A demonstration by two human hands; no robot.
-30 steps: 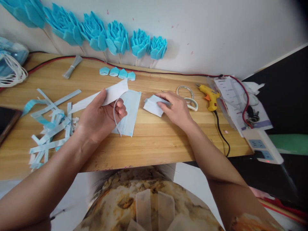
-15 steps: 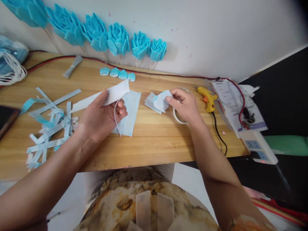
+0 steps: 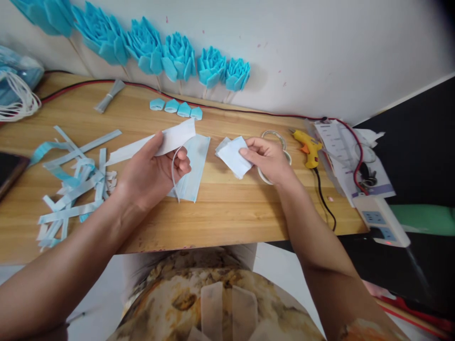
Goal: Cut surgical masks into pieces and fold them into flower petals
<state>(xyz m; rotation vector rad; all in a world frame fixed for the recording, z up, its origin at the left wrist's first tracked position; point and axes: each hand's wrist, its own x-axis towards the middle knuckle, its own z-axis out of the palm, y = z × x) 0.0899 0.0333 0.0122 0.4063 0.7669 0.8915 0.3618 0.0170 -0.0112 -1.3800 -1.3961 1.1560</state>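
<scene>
Left hand point(image 3: 147, 175) is a bit left of center, thumb pressing a long white strip point(image 3: 179, 136) against the fingers. You can see both ends of the strip, but the thumb and hand cover part of the middle. A thin pale loop point(image 3: 173, 173) hangs by those fingers, and I can't tell what its upper end is attached to. The blue sheet point(image 3: 197, 161) behind that hand is partly covered too.

Right hand point(image 3: 268, 158), just right of center, is pinching a pale blue square point(image 3: 235, 158) between thumb and fingers. There's a greyer piece point(image 3: 222, 145) poking out under it, can't tell if that's held as well or just lying there. The same hand blocks part of the two rings point(image 3: 263, 176) behind it.

Cut-off stuff: the biggest blue flower point(image 3: 53, 16) runs off the top edge at upper left, a dark flat thing point(image 3: 10, 175) goes out the left side, and so does the shiny bag point(image 3: 17, 61) above it. The dark clump point(image 3: 368, 175) on the papers point(image 3: 378, 163) at far right is too murky to make out.
</scene>
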